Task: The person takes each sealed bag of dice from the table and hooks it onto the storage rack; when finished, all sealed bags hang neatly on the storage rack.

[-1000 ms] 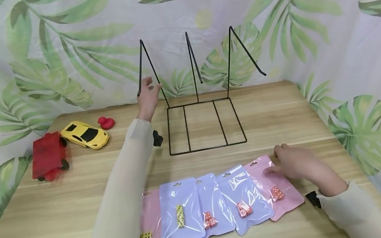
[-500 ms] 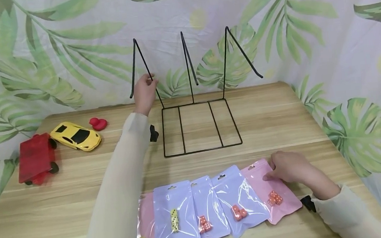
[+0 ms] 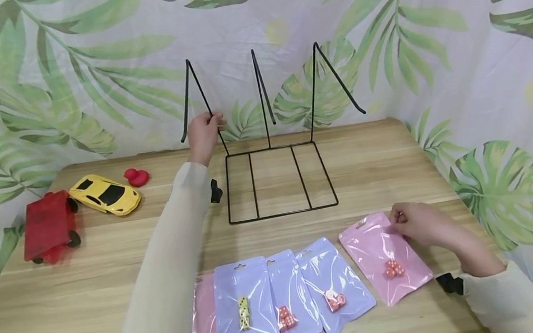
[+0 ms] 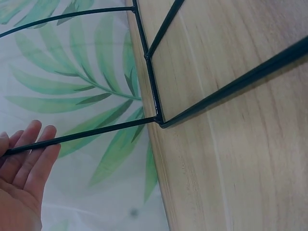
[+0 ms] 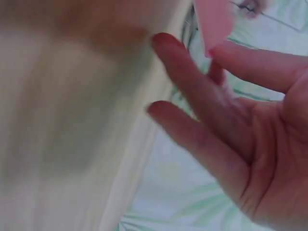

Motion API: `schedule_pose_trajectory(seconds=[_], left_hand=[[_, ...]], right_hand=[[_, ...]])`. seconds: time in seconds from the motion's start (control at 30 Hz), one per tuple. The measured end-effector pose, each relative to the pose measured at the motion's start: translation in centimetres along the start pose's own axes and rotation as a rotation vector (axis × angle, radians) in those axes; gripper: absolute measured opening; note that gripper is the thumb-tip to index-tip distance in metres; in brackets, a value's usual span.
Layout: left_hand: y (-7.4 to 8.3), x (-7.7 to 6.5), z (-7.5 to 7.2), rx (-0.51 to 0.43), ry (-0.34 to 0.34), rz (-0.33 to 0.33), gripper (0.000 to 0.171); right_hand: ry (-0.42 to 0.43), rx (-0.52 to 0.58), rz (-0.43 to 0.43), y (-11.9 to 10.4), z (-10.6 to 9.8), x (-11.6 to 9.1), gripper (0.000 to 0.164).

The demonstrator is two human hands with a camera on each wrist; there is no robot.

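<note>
In the head view, my left hand (image 3: 203, 137) grips the left upright rod of a black wire display rack (image 3: 254, 186). The left wrist view shows that rod (image 4: 96, 132) lying across my fingers, with the thumb at the frame's edge. My right hand (image 3: 421, 221) pinches the upper right edge of a pink zip pouch (image 3: 373, 247) containing orange dice (image 3: 393, 268). That pouch is tilted, with its near end over the table. From the right wrist, only a pink corner (image 5: 214, 24) shows between thumb and finger; the other fingers (image 5: 207, 103) are spread.
Blue pouches with dice, such as the near left one (image 3: 226, 281), overlap in a row. Another pink pouch (image 3: 204, 304) is partly hidden by my left sleeve. A yellow toy car (image 3: 105, 195), red toy vehicle (image 3: 48, 225) and red duck (image 3: 136, 177) stand at the left.
My left fingers have closed round the rack's rod. My right hand has taken hold of the pink pouch's edge and pulled it right, away from the neighbouring blue pouch.
</note>
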State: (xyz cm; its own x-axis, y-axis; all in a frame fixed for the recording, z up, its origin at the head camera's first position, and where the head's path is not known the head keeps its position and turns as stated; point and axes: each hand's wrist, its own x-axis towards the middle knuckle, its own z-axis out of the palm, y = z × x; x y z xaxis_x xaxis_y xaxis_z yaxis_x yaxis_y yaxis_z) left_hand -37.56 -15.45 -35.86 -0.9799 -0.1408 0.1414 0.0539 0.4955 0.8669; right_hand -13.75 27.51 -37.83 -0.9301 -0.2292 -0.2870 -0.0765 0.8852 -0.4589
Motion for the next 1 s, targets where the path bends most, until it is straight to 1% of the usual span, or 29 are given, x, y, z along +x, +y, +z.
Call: schedule_pose_trajectory(seconds=[0.07,0.13,0.17,0.23,0.3,0.37,0.4,0.5,0.53,0.6,0.7,0.77,0.8,0.83,0.87,1.0], left_hand=[[0.0,0.0,0.1,0.003,0.006,0.005,0.034],[0.0,0.0,0.2,0.012,0.011,0.018,0.033],[0.0,0.0,0.2,0.017,0.012,0.021,0.033],[0.1,0.0,0.3,0.042,0.013,0.028,0.033],[0.2,0.0,0.4,0.073,0.015,0.037,0.034],[0.1,0.0,0.5,0.116,0.022,0.051,0.035],[0.0,0.0,0.5,0.139,0.027,0.057,0.035],[-0.2,-0.1,0.6,0.18,0.033,0.07,0.036],[-0.3,-0.1,0.7,0.188,0.033,0.072,0.036],[-0.4,-0.1,0.8,0.19,0.034,0.07,0.036],[-0.5,-0.1,0.9,0.194,0.04,0.071,0.035],[-0.6,-0.1,0.9,0.206,0.043,0.073,0.035],[-0.6,-0.1,1.0,0.216,0.045,0.076,0.035],[-0.7,-0.1,0.9,0.221,0.046,0.077,0.035],[-0.7,-0.2,0.9,0.224,0.046,0.081,0.036],[-0.7,-0.3,0.8,0.222,0.04,0.094,0.035]], right_hand=[[0.053,0.077,-0.001,0.0,-1.0,-0.2,0.014],[0.128,0.159,-0.007,-0.1,-1.9,-0.4,0.013],[0.174,0.186,-0.024,-0.3,-2.3,-0.5,0.014],[0.293,0.218,-0.063,-0.7,-3.0,-0.7,0.017],[0.429,0.244,-0.116,-1.3,-3.5,-0.7,0.019],[0.564,0.289,-0.177,-2.2,-3.9,-0.6,0.017],[0.627,0.326,-0.208,-2.7,-4.1,-0.5,0.014],[0.756,0.482,-0.303,-4.4,-4.7,0.0,0.005],[0.786,0.55,-0.333,-5.1,-4.9,0.2,0.005],[0.841,0.68,-0.4,-6.3,-5.4,0.6,0.012],[0.899,0.875,-0.518,-7.7,-6.2,1.3,0.02],[0.916,0.966,-0.586,-8.4,-6.5,1.8,0.018],[0.92,0.997,-0.605,-8.7,-6.7,2.1,0.017],[0.922,1.011,-0.612,-8.9,-6.8,2.4,0.017],[0.923,1.012,-0.602,-9.0,-6.9,2.6,0.018],[0.912,1.007,-0.54,-9.1,-6.9,3.3,0.019]])
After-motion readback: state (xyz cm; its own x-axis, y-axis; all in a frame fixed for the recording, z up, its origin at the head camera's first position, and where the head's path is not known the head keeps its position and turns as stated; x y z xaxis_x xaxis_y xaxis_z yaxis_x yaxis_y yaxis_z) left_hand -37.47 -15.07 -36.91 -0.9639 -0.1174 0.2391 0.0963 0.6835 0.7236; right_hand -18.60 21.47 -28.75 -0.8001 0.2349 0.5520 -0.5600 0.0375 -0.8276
